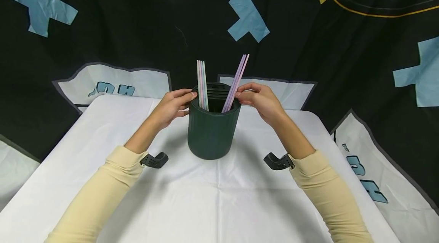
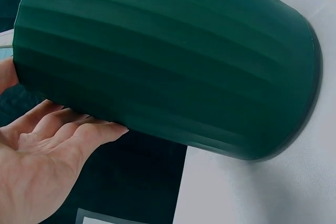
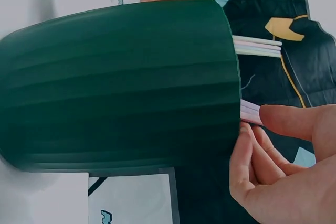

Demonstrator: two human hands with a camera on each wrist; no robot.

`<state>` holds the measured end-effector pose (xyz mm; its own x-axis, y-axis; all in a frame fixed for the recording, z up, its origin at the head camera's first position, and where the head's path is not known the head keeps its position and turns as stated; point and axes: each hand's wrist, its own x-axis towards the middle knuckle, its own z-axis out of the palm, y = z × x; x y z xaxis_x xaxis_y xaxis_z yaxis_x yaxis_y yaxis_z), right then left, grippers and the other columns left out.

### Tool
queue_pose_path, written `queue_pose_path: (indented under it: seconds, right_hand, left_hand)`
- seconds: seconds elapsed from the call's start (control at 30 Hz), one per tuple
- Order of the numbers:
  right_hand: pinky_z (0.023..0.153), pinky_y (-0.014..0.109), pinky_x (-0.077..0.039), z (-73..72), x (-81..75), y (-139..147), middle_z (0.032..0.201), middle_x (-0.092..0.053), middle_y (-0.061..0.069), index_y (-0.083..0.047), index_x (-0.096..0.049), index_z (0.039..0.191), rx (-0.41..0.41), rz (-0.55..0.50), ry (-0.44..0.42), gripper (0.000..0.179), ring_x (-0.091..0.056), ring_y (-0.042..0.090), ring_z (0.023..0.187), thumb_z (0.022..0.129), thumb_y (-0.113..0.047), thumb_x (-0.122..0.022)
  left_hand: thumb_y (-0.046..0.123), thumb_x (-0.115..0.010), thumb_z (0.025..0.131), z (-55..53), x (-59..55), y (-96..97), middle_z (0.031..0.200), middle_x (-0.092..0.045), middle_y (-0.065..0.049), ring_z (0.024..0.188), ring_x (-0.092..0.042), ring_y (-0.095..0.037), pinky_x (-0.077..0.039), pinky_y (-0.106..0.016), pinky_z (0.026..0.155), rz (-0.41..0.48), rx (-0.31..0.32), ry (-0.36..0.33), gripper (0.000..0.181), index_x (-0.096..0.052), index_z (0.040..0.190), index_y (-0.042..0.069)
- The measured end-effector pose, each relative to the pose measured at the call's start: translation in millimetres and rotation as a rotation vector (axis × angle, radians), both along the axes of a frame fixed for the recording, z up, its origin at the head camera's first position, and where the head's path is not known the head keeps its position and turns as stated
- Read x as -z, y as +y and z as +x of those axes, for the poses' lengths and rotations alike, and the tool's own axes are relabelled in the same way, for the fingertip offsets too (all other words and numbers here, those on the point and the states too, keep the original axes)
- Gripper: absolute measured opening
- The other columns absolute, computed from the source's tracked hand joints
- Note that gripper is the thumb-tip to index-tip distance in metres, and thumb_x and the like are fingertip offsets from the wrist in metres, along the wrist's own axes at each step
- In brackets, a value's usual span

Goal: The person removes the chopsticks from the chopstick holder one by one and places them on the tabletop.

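And here we are with the ribbed green bin (image 1: 212,132), upright on the white worktop (image 1: 212,197), a hand at either side of it! Over on the bin's left, the left hand (image 1: 169,106) has its fingers loosely extended, resting against the outer wall up by the rim, a light touch rather than a hard clamp by the look of it. Across to the bin's right, the right hand (image 1: 260,100) is in on the action: thumb and fingers pinching the purple-and-pink straws (image 1: 236,79) just above the rim. Those straws stand in the bin's mouth toward its right side, tops leaning outward; the paler pastel straws (image 1: 202,82) rise nearly upright toward its left side. Behind both, a dark slotted piece (image 1: 214,90) sits at the back of the bin's opening

How will they handle? Light as anything, I'd judge, stiff enough along their length but easily creased by a hard squeeze, and smooth enough to slide on one another. So gather the whole bundle in one gentle pinch a little above the bin's rim, where there's straw to hold and the lean is easy to control. The bin looks like rigid plastic, probably no great weight; its ribs should help against slipping, and a palm on each side below the rim looks the safest hold
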<state>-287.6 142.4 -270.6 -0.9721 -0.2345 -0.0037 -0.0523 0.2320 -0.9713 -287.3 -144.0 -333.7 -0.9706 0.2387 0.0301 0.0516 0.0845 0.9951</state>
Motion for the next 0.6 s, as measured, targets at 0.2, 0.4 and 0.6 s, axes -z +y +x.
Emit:
queue_pose_path:
  seconds: [0.2,0.4,0.6]
  right_hand:
    - [0.108,0.039,-0.050,0.7,2.7,-4.3,0.105,-0.068,0.000,-0.002,-0.063,0.112,0.024,0.017,0.040,0.021,-0.066,0.017,0.103,0.095,-0.014,-0.068]
    - [0.105,0.038,-0.052,0.2,4.3,-5.5,0.097,-0.070,-0.002,-0.003,-0.064,0.107,0.057,0.025,0.056,0.020,-0.066,0.018,0.100,0.095,-0.017,-0.070]
    - [0.100,0.037,-0.053,-1.4,6.7,-4.9,0.097,-0.069,-0.001,-0.003,-0.066,0.106,0.084,0.028,0.059,0.021,-0.065,0.019,0.098,0.094,-0.020,-0.072]
  left_hand:
    - [0.033,-0.060,0.102,-0.6,-2.6,0.0,0.144,-0.056,-0.018,0.133,-0.056,-0.034,-0.048,-0.051,0.107,0.015,0.004,-0.005,0.056,-0.047,0.147,0.003]
    - [0.033,-0.060,0.102,-0.3,-3.0,1.0,0.143,-0.057,-0.018,0.132,-0.058,-0.033,-0.049,-0.051,0.107,0.024,0.007,-0.002,0.054,-0.048,0.146,0.003]
    - [0.033,-0.059,0.102,-0.3,-1.0,1.7,0.142,-0.057,-0.017,0.131,-0.058,-0.033,-0.049,-0.050,0.107,0.022,0.011,-0.007,0.054,-0.048,0.146,0.003]
